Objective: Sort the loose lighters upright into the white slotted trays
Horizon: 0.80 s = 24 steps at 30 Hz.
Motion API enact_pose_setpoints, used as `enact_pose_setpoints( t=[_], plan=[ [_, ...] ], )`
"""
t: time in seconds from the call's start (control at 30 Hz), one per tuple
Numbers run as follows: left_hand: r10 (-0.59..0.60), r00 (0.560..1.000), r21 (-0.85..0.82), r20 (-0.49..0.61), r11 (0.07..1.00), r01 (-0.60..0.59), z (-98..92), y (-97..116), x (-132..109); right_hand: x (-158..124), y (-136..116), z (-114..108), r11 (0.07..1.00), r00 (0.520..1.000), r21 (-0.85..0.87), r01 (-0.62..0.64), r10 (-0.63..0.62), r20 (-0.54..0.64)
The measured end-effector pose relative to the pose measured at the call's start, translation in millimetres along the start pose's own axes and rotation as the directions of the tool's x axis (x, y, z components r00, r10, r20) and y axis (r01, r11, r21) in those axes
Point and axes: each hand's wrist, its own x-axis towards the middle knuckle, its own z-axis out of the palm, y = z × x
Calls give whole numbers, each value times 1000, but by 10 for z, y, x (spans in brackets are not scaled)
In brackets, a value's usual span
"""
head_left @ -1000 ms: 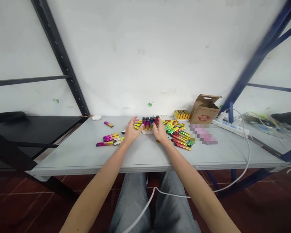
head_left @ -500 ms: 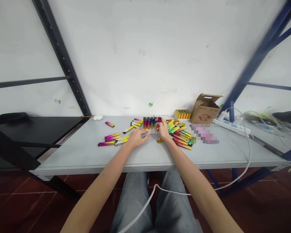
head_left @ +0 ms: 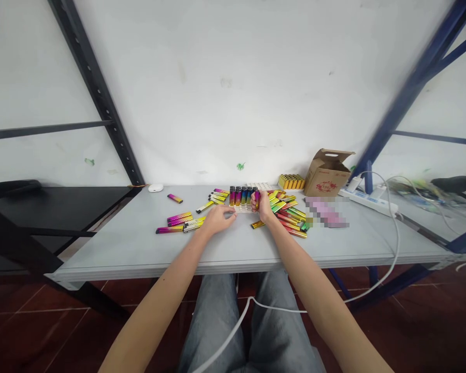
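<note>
My right hand (head_left: pixel 264 208) is wrapped round a purple lighter (head_left: pixel 257 199), upright at the right end of a row of standing lighters (head_left: pixel 238 196). These are purple and blue with dark tops, and stand in a white holed tray (head_left: pixel 244 209). The lower end of the held lighter is hidden by my fingers. My left hand (head_left: pixel 218 218) grips the tray's front left corner between thumb and fingers. Loose yellow and purple lighters (head_left: pixel 180 219) lie to its left. A heap of red, green and yellow lighters (head_left: pixel 289 215) lies beside my right hand.
Behind the heap are another white holed tray (head_left: pixel 259 185) and a block of yellow lighters (head_left: pixel 291 182). An open cardboard box (head_left: pixel 325 175) stands at the back right, near a power strip (head_left: pixel 373 202) with white cables. A white case (head_left: pixel 155 188) sits at the back left.
My right hand has closed further round the purple lighter at the row's right end, shifting slightly right. My left hand remains at the tray corner. The view has shifted slightly.
</note>
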Motion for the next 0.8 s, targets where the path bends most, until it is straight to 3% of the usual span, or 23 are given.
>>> enact_pose_setpoints(
  t=[0.27, 0.67, 0.8],
  plan=[
    [-4, 1000, 6, 4, 1000, 4, 12, -22, 4, 3, 37, 20, 998, 999, -61, 22, -24, -22],
    [-7, 1000, -38, -6, 999, 6, -8, -11, -2, -1, 4, 17, 998, 997, 55, 44, -41, -63],
    [-1, 1000, -15, -3, 1000, 1, 1, -10, 0, -2, 32, 41, 994, 993, -29, 107, -108, -45]
  ],
)
